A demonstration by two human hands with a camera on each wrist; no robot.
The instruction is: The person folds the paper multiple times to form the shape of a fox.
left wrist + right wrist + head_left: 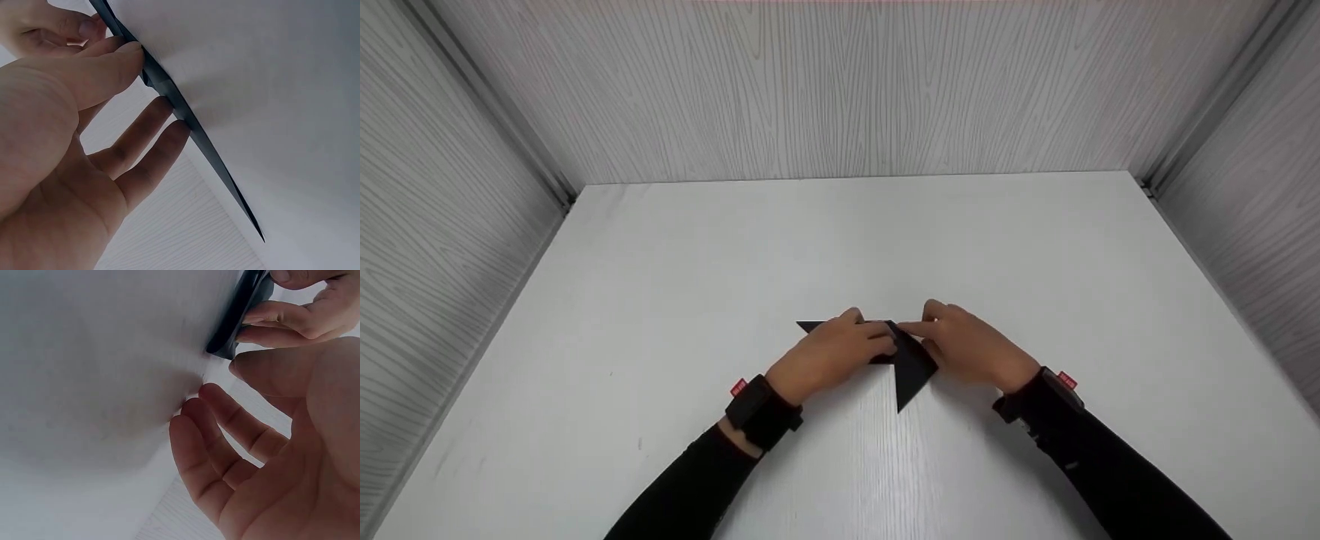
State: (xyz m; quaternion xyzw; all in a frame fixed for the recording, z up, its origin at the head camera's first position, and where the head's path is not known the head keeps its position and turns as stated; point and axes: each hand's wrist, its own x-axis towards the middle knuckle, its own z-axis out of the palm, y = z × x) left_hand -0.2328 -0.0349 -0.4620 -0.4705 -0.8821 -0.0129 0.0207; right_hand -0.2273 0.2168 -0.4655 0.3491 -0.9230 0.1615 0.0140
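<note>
A folded piece of black paper [913,371] with pointed corners lies on the white tabletop in the head view. My left hand [832,351] bends over its left part, hiding some of the folds. Seen from the left wrist, the thumb and forefinger meet at the paper [205,143], and other fingertips [181,125] touch its edge. My right hand [971,346] is at the paper's right side, its forefinger stretched to the upper fold. In the right wrist view, the thumb lies beside the paper's end [222,346], while other fingers [188,433] rest on the tabletop.
The white tabletop [697,255] stretches around both hands. Grey wood-grained panels stand at the back [840,90], on the left [442,225] and on the right [1252,202].
</note>
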